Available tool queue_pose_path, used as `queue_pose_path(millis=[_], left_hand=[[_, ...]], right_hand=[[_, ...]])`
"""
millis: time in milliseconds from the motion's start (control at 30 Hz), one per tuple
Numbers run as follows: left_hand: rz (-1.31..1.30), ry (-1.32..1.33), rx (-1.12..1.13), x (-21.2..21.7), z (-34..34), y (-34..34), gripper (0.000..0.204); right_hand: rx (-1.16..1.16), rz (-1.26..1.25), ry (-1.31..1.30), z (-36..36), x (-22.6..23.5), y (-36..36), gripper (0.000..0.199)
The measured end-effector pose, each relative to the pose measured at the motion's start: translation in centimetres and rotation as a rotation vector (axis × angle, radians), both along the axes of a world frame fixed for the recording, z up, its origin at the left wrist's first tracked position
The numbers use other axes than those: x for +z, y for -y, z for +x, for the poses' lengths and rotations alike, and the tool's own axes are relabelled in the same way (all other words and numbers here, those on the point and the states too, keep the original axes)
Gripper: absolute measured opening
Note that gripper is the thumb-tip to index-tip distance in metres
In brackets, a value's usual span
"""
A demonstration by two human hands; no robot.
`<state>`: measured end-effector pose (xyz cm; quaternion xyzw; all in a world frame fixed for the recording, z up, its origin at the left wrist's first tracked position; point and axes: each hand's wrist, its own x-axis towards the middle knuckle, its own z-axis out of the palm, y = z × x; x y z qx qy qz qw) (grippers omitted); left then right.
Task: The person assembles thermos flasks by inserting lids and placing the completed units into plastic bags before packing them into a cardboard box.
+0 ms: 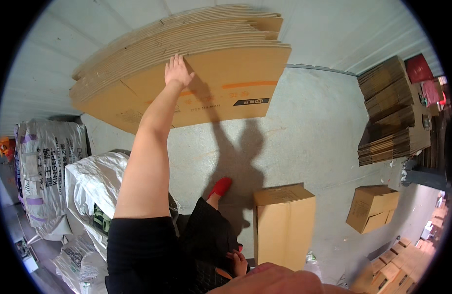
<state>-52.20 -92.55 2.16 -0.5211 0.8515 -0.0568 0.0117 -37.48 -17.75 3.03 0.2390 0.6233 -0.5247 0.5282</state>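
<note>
A thick stack of flattened cardboard boxes [235, 66] leans upright against the white wall in front of me. My left arm stretches out to it. My left hand [178, 72] lies on the upper part of the front sheet with fingers stretched out near its top edge and thumb spread, so it is open. Low beside my black clothing is my right hand [239, 263], its fingers curled. A blurred skin-coloured shape at the lower edge hides part of it, and what it holds, if anything, cannot be made out.
A closed upright carton [285, 228] stands near my right side, with a smaller carton [373, 208] beyond. More flattened boxes [390, 115] stack at far right. Bulging white sacks [52, 166] and a crumpled white bag [96, 179] stand left. My red shoe [220, 186] is on the grey floor.
</note>
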Motion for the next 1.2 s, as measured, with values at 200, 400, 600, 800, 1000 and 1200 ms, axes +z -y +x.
queue_pose_path(millis=[200,400,600,800,1000,1200], left_hand=[[0.034,-0.185,-0.179,1.4,3.5,-5.0,0.063],[0.290,0.041,-0.380,0.9,9.0,-4.6,0.017],[0.361,0.312,-0.655,1.5,12.0,-13.8,0.020],[0.449,0.284,-1.144,25.5,6.8,-27.6,0.018],[0.492,0.148,-1.494,37.8,2.2,-43.5,0.016],[0.574,0.178,-1.771,38.6,-1.1,-63.7,0.023]], right_hand=[[0.003,0.211,0.080,-2.3,3.6,5.2,0.034],[0.059,0.204,-0.056,-3.8,2.7,5.2,0.034],[0.053,0.117,-0.262,-5.4,5.8,5.6,0.039],[-0.121,-0.193,-0.570,-5.8,8.9,4.9,0.038],[-0.274,-0.270,-1.090,-8.0,24.9,4.7,0.064],[-0.785,-0.199,-1.176,-8.7,30.0,-4.5,0.087]])
